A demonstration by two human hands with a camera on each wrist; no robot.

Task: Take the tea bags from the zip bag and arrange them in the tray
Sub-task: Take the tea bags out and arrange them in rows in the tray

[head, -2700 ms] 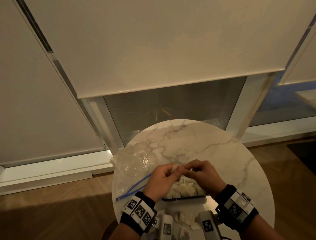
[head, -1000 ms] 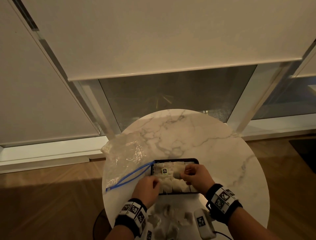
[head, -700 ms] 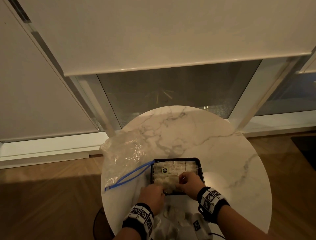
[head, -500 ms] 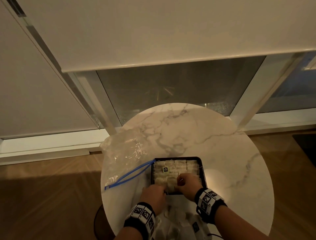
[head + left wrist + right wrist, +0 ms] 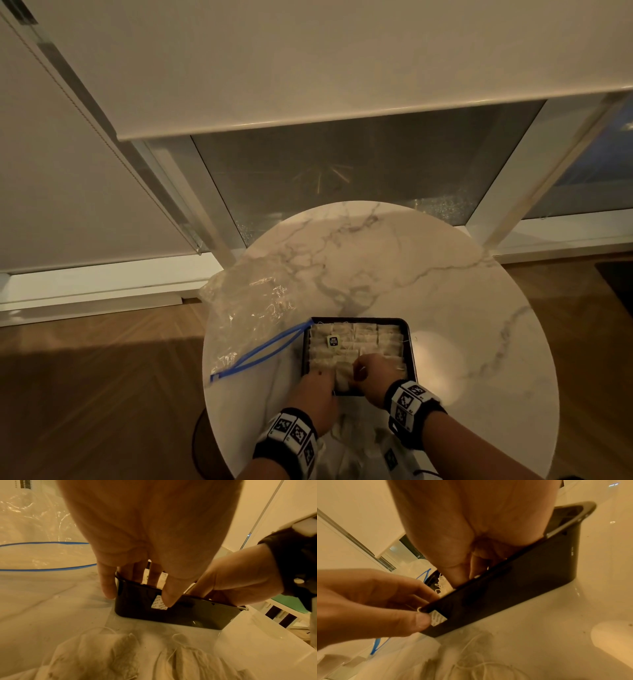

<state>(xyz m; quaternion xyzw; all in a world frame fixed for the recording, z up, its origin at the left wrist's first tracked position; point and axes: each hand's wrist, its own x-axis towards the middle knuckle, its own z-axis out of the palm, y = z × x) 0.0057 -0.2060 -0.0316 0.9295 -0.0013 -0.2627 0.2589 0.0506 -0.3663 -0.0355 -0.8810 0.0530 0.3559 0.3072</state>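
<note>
A black tray [image 5: 409,346] on the round marble table holds rows of white tea bags [image 5: 366,339]. My left hand [image 5: 327,378] grips the tray's near wall [image 5: 180,614], its thumb [image 5: 167,600] outside by a white sticker and the other fingers inside. My right hand [image 5: 358,371] dips curled fingers [image 5: 458,574] into the tray's near row and pinches a tea bag [image 5: 342,378], which is mostly hidden. The clear zip bag [image 5: 253,318] with a blue zip lies open left of the tray. Several loose tea bags [image 5: 102,655] lie on the table before the tray.
The table [image 5: 462,308] has bare marble behind and right of the tray. Its near edge is just under my wrists. Behind the table stand a window with a lowered blind [image 5: 308,68] and white frames. Wooden floor [image 5: 102,394] surrounds the table.
Both hands held a tea bag above the tray, then came down into it. In the last second my right hand moved from the far rows to the near row; my left hand stayed at the near wall.
</note>
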